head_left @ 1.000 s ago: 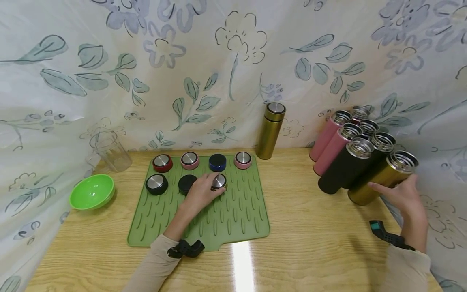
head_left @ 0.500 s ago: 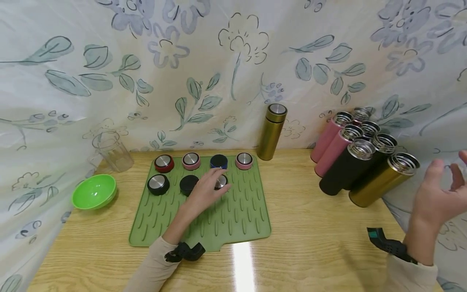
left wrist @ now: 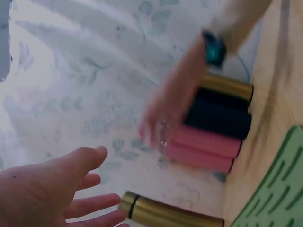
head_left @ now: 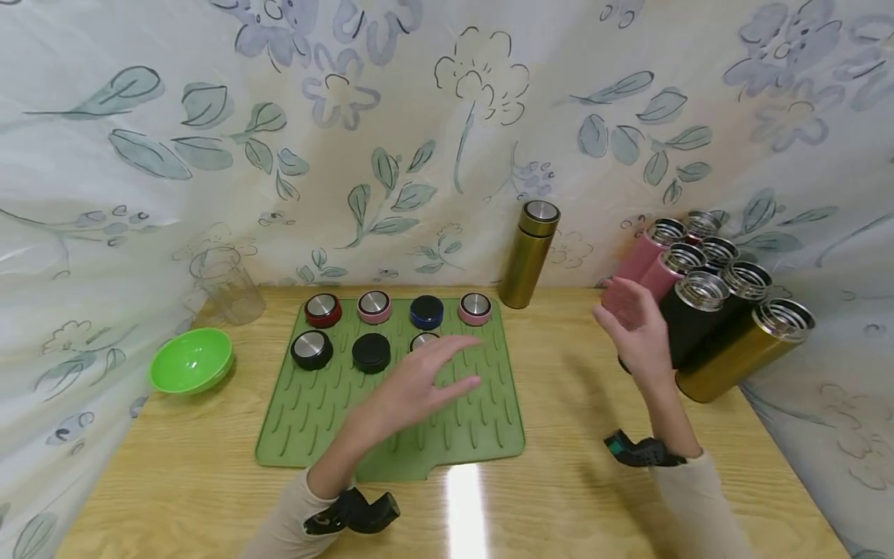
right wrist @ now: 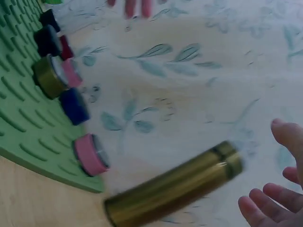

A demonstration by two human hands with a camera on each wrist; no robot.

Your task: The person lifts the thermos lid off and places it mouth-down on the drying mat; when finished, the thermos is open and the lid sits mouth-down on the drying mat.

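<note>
My left hand (head_left: 412,388) hovers over the green ridged mat (head_left: 482,427), thumb and fingers spread, holding nothing. Behind its fingers, a gold lid (right wrist: 47,80) sits on the mat, partly hidden in the head view. My right hand (head_left: 634,330) is in the air left of a cluster of lidless thermos bottles, its fingers apart and nothing in them. The nearest of these are a gold bottle (head_left: 743,357), a black bottle (head_left: 687,310) and a pink bottle (head_left: 642,252). Between the hands, farther back, stands a gold thermos (head_left: 528,260) with its lid on.
On the mat stand a red lid (head_left: 323,310), a blue lid (head_left: 427,313), pink lids (head_left: 475,309) and black lids (head_left: 372,354). A green bowl (head_left: 192,361) and a clear jug (head_left: 230,287) are at the left. A floral curtain (head_left: 391,116) rises behind the table.
My right hand left the open gold bottle, swung out to the right, then came back left past the bottles. The left hand lifted off the gold lid and drew back toward me.
</note>
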